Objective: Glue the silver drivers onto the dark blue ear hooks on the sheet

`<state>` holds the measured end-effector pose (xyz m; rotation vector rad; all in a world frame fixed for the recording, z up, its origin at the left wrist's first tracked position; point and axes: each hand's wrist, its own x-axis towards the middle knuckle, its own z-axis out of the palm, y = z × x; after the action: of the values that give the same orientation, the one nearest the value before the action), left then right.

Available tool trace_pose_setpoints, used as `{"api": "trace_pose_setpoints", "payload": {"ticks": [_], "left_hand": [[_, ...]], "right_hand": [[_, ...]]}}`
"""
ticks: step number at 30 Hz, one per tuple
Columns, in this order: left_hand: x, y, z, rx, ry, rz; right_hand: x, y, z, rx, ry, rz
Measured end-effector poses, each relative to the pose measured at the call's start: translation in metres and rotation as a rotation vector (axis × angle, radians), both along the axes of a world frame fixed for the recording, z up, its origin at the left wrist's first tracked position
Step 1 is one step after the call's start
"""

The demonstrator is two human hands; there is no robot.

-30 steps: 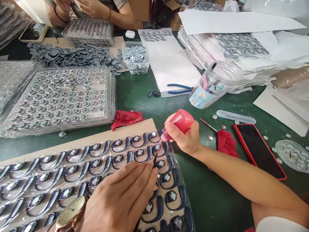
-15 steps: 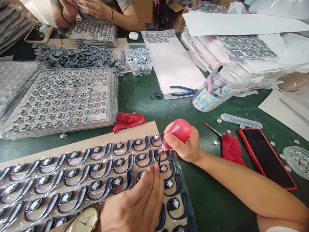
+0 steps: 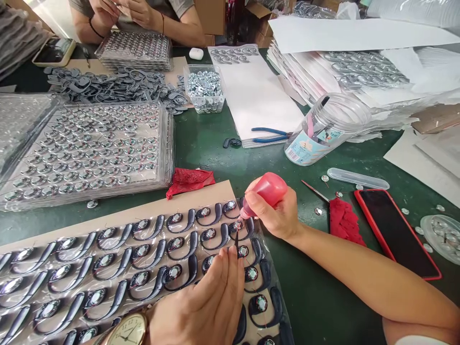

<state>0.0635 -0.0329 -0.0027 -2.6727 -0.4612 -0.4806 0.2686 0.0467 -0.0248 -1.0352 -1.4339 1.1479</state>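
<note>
My right hand (image 3: 282,218) is wrapped round a red squeeze bottle (image 3: 270,189), which tilts with its nozzle down to the left. The nozzle end is beside a small round speaker (image 3: 236,226) seated in a dark hook-shaped casing (image 3: 247,231). My left hand (image 3: 201,302), fingers pressed together, grips a thin dark pointed tool that looks like tweezers (image 3: 236,238); its tip is at the same speaker, and the rest is hidden by my fingers. Several rows of these hooked casings with speakers lie on a plastic-covered board (image 3: 201,197) beneath my left hand.
Stacked clear trays of speakers (image 3: 97,143) stand at left, with loose grey casings (image 3: 118,84) behind. Near the middle are a tub of metal discs (image 3: 204,88), blue-handled pliers (image 3: 269,135) and a plastic jar (image 3: 312,139). A red-edged phone (image 3: 397,230) lies right. Another person's hands (image 3: 132,12) work opposite.
The view has drifted slightly. The red bottle has tilted a little in my right hand; my left hand and the tool tip stay at the same speaker.
</note>
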Motion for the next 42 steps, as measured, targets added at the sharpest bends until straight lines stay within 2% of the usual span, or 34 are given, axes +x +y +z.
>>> {"api": "trace_pose_setpoints", "payload": {"ticks": [9,13,16,20,30,38,42], "left_hand": [[-0.001,0.001,0.0,-0.008,-0.05,-0.01],[0.0,0.002,0.003,-0.07,-0.045,0.024],[0.001,0.003,0.003,-0.108,-0.1,0.036],[0.001,0.004,0.003,-0.167,-0.161,0.055],[-0.001,0.009,0.012,-0.238,-0.213,0.065],[-0.005,0.004,-0.003,-0.317,-0.313,0.089],[-0.013,0.01,-0.001,-0.445,-0.346,0.059]], "right_hand": [[-0.001,0.002,0.0,-0.023,-0.055,-0.011],[-0.001,0.001,0.001,-0.009,-0.104,-0.001],[0.0,0.001,0.003,-0.009,-0.132,-0.045],[0.002,0.002,0.005,-0.013,-0.134,-0.107],[0.003,0.0,0.005,0.009,-0.071,-0.087],[0.005,0.0,0.008,0.003,-0.141,-0.056],[0.004,-0.001,0.008,-0.014,-0.143,-0.036]]}}
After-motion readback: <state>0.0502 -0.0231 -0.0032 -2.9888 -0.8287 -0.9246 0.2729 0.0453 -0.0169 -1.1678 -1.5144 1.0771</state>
